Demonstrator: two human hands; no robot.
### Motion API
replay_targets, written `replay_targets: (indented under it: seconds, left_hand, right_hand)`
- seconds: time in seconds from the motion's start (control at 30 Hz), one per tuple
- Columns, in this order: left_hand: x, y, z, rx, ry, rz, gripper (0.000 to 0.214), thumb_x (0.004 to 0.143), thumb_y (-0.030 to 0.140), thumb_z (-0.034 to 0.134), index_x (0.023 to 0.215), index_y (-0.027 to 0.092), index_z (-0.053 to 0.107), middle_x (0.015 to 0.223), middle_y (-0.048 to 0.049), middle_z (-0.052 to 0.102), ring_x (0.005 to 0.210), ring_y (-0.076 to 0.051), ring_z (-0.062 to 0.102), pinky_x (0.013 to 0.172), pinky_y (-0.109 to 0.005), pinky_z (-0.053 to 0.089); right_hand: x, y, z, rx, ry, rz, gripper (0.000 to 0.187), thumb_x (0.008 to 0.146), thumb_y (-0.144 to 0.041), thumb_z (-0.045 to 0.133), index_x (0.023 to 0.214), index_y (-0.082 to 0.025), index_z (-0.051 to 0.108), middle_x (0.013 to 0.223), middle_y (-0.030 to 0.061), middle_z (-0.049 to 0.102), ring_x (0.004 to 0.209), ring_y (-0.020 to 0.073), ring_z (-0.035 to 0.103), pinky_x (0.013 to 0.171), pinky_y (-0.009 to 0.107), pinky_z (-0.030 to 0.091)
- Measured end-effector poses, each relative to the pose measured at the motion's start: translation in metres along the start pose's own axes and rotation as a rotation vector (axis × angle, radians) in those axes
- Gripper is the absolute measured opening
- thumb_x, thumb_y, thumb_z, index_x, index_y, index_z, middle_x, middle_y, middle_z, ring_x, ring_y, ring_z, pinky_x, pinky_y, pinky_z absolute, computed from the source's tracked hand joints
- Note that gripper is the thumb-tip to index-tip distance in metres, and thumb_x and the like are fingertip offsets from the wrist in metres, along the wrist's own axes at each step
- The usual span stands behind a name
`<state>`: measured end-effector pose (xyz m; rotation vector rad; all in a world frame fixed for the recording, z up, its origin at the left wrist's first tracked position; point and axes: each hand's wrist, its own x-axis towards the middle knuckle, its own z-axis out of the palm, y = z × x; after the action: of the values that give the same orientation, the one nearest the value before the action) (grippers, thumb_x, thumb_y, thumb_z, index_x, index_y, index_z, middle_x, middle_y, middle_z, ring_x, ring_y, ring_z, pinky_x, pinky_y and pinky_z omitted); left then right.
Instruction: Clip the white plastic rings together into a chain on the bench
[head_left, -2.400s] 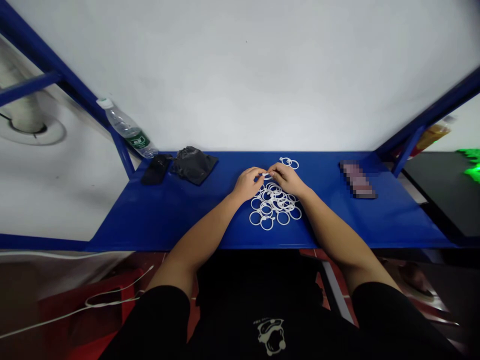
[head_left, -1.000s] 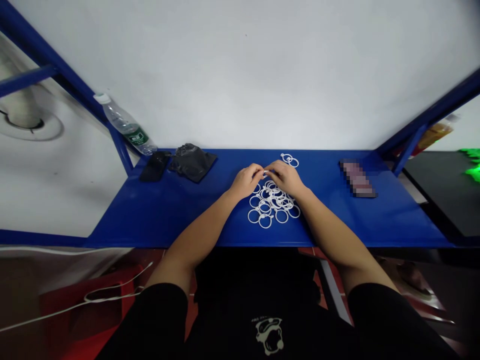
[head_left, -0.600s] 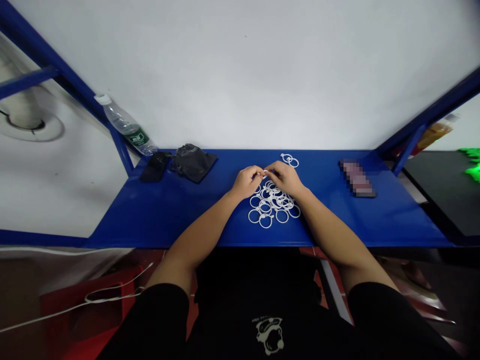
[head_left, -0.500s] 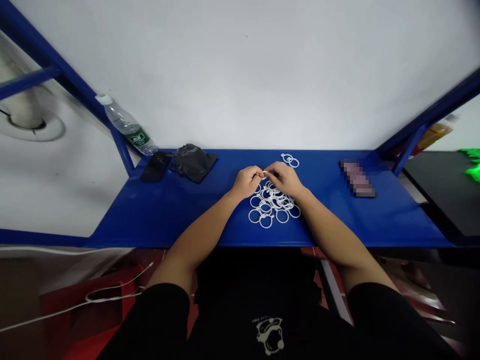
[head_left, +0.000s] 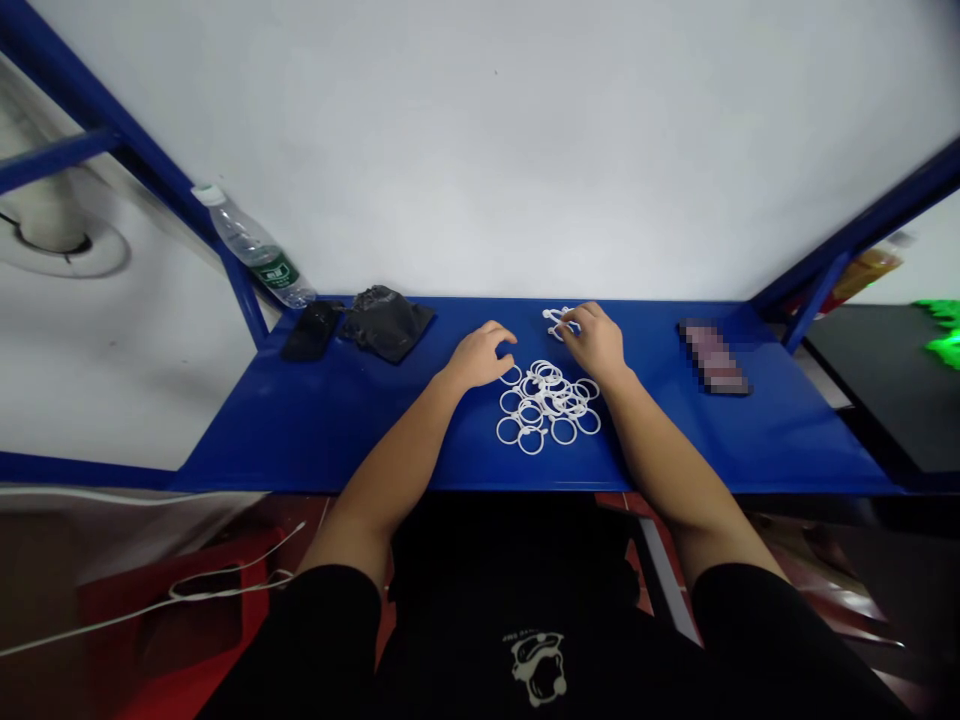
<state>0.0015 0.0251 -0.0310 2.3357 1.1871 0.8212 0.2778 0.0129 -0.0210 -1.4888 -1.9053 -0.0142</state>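
A loose heap of several white plastic rings (head_left: 547, 405) lies on the blue table (head_left: 337, 430) in front of me. My right hand (head_left: 596, 340) reaches to the far edge, its fingertips pinched on a white ring (head_left: 556, 321) at a small separate group there. My left hand (head_left: 480, 355) rests on the table at the heap's left edge, fingers curled loosely with nothing in them.
A black pouch (head_left: 386, 322) and a black flat object (head_left: 309, 330) lie at the back left, beside a plastic water bottle (head_left: 255, 250) leaning on the blue frame. A blurred flat object (head_left: 712, 357) lies at the right. White wall behind.
Both hands were pinched together on one ring above the heap. Now they have parted: my right hand has carried the ring back to the small group, my left has let go.
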Motion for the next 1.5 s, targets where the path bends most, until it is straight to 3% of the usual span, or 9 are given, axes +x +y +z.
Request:
replay_targets:
  seconds: [0.17,0.33,0.47,0.7,0.83,0.97,1.17,1.33,1.5]
  left_hand:
    - [-0.001,-0.003,0.002,0.103,-0.126,-0.017,0.010,0.090,0.016,0.081,0.086,0.024,0.077,0.113,-0.0071,0.075,0.097,-0.025,0.074,0.091,-0.038,0.062]
    - [0.000,0.004,0.009,0.021,0.065,-0.053,0.006,0.107,0.021,0.068,0.108,0.024,0.074,0.094,-0.0034,0.079,0.086,-0.022,0.075,0.082,-0.033,0.057]
    - [-0.001,0.012,0.013,-0.005,0.155,0.068,0.006,0.108,0.023,0.069,0.111,0.022,0.074,0.096,-0.0040,0.082,0.094,-0.022,0.079,0.088,-0.034,0.057]
    - [-0.004,0.014,0.020,-0.156,0.177,0.124,0.029,0.102,0.027,0.079,0.130,0.022,0.075,0.109,-0.0068,0.085,0.095,-0.021,0.080,0.092,-0.036,0.064]
    - [-0.002,0.010,0.023,-0.305,0.234,0.107,0.020,0.104,0.024,0.073,0.123,0.020,0.079,0.106,-0.0071,0.087,0.094,-0.020,0.083,0.090,-0.033,0.066]
    - [-0.001,0.009,0.023,-0.371,0.304,0.119,0.021,0.105,0.024,0.070,0.124,0.018,0.079,0.109,-0.0088,0.087,0.096,-0.019,0.084,0.092,-0.033,0.067]
    - [-0.005,0.013,0.027,-0.267,0.234,0.279,0.047,0.089,0.011,0.080,0.134,0.020,0.075,0.114,-0.0062,0.086,0.075,-0.013,0.074,0.082,-0.030,0.065]
    - [-0.004,0.016,0.030,-0.249,0.297,0.274,0.013,0.102,0.022,0.075,0.114,0.021,0.080,0.103,-0.0051,0.085,0.080,-0.015,0.076,0.083,-0.029,0.063]
    - [0.000,0.012,0.029,-0.359,0.373,0.171,0.015,0.107,0.021,0.066,0.116,0.018,0.079,0.103,-0.0062,0.084,0.079,-0.014,0.077,0.078,-0.026,0.061]
  right_hand:
    - [0.001,0.000,0.002,0.042,-0.122,-0.034,0.017,0.100,-0.040,0.077,0.104,-0.024,0.079,0.109,0.0119,0.078,0.096,0.0298,0.071,0.084,0.042,0.056]
    - [-0.006,-0.027,0.007,0.194,-0.254,-0.214,0.029,0.107,-0.049,0.069,0.115,-0.023,0.078,0.110,0.0114,0.080,0.099,0.0282,0.072,0.089,0.041,0.055]
    - [-0.010,-0.036,0.009,0.231,-0.326,-0.207,0.030,0.109,-0.048,0.065,0.112,-0.021,0.078,0.095,0.0082,0.079,0.086,0.0241,0.070,0.079,0.036,0.050]
    - [-0.009,-0.031,0.013,0.446,-0.148,0.028,0.033,0.104,-0.053,0.067,0.093,-0.022,0.074,0.073,0.0021,0.072,0.065,0.0178,0.060,0.065,0.032,0.045]
    - [-0.007,-0.028,0.016,0.521,-0.062,0.102,0.034,0.098,-0.055,0.075,0.087,-0.022,0.074,0.075,0.0028,0.072,0.066,0.0176,0.059,0.064,0.032,0.045]
    - [-0.007,-0.028,0.016,0.525,-0.119,0.095,0.031,0.095,-0.051,0.076,0.084,-0.022,0.075,0.071,0.0020,0.072,0.062,0.0161,0.057,0.061,0.031,0.044]
    - [-0.009,-0.027,0.021,0.468,-0.067,0.101,0.021,0.095,-0.041,0.073,0.086,-0.022,0.074,0.074,0.0034,0.075,0.063,0.0168,0.061,0.063,0.031,0.046]
    - [-0.011,-0.029,0.017,0.356,-0.153,-0.010,0.027,0.102,-0.036,0.065,0.121,-0.021,0.078,0.080,0.0034,0.079,0.063,0.0184,0.065,0.066,0.032,0.048]
    - [-0.012,-0.032,0.011,0.316,-0.228,-0.081,0.033,0.112,-0.048,0.057,0.111,-0.022,0.078,0.079,0.0041,0.079,0.065,0.0194,0.066,0.064,0.032,0.045]
